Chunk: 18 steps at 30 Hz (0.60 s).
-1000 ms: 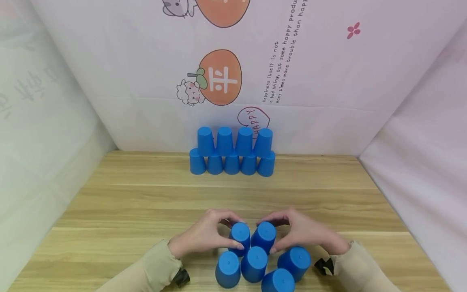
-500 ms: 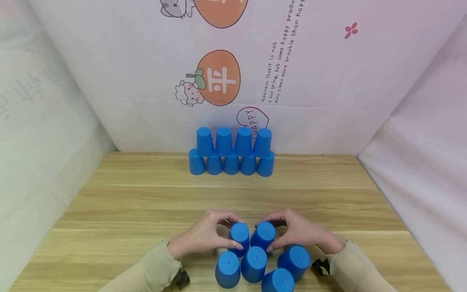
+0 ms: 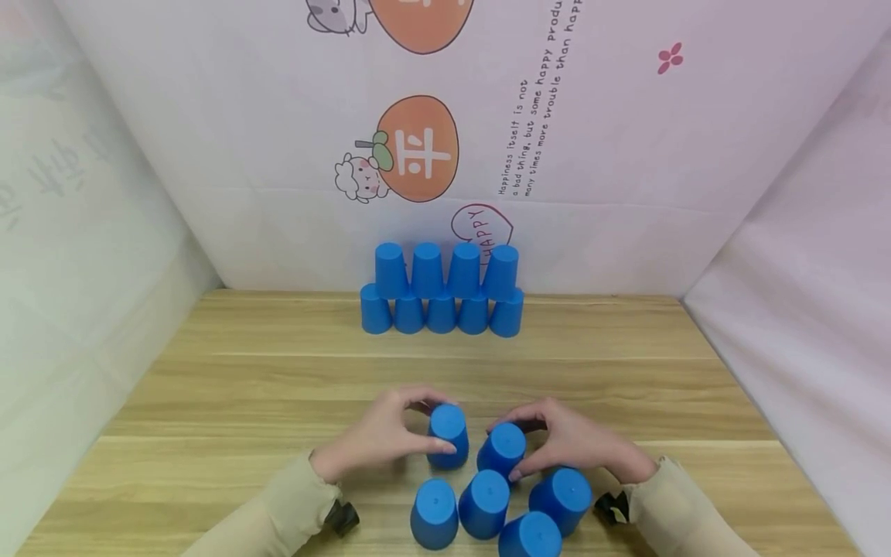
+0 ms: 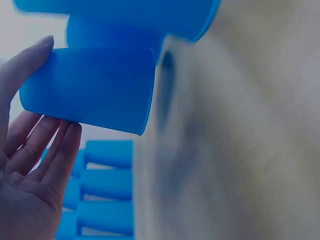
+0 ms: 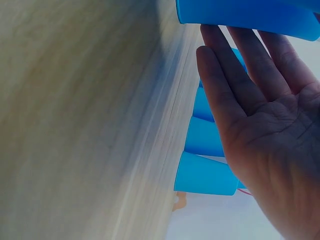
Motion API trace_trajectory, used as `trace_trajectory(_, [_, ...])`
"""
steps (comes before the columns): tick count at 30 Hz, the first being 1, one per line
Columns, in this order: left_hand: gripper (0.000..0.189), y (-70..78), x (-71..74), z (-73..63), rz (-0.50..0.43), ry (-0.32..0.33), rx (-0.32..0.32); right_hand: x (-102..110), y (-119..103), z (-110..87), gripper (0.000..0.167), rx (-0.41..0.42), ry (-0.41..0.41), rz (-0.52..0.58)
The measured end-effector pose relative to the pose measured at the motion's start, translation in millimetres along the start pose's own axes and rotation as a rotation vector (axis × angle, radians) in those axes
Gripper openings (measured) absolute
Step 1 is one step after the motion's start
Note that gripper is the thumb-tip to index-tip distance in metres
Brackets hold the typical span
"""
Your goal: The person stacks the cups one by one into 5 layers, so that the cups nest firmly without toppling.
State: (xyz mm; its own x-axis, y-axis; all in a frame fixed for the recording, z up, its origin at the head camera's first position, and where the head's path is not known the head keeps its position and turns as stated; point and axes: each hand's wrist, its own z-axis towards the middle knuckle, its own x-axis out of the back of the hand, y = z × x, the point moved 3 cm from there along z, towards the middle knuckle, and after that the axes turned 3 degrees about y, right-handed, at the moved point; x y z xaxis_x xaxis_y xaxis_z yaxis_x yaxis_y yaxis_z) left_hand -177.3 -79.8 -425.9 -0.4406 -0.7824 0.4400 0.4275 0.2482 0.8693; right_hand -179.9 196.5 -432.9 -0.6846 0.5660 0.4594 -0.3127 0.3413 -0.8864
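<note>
My left hand [image 3: 379,435] grips an upside-down blue cup [image 3: 448,445] between thumb and fingers. In the left wrist view this cup [image 4: 90,87] has its rim a little above the wooden surface. To its right, my right hand [image 3: 581,442] holds a second inverted blue cup [image 3: 503,447], thumb at the near side and fingers behind. The right wrist view has the fingers [image 5: 242,75] right at this cup's lower wall [image 5: 250,14]. Closer to me stand several more inverted cups: one at left [image 3: 435,514], one in the middle [image 3: 484,504], others at right [image 3: 561,501] and front [image 3: 530,535].
Against the back wall stands a two-tier row of inverted blue cups, with an upper tier [image 3: 428,271] resting on a lower tier [image 3: 442,313]. A wooden table [image 3: 278,363] lies beneath everything. White printed sheets [image 3: 592,155] enclose the back and sides.
My left hand has moved its cup up and slightly left, away from the cup in my right hand. The right hand's fingers closed in a little on their cup, which stays in place.
</note>
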Motion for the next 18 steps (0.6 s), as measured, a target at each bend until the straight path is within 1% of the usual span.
trace_trajectory(6, [0.049,7.9,30.5,13.7,0.089,0.146,-0.049,0,-1,0.6,0.051,0.002,-0.007,0.002])
trace_trajectory(11, [0.05,13.6,57.9,28.9,0.176,0.309,-0.092,0,0,0.3,0.051,0.0,-0.002,-0.009])
trace_trajectory(13, [0.051,15.5,67.5,35.9,0.194,0.361,-0.103,0,1,0.3,0.051,0.0,-0.004,-0.009])
trace_trajectory(15, [0.052,17.9,75.8,43.1,0.189,0.399,-0.116,-1,1,0.0,0.051,0.0,-0.006,-0.008])
trace_trajectory(18, [0.055,23.6,87.0,54.9,0.139,0.44,-0.144,-1,1,-0.4,0.051,0.005,-0.006,-0.003])
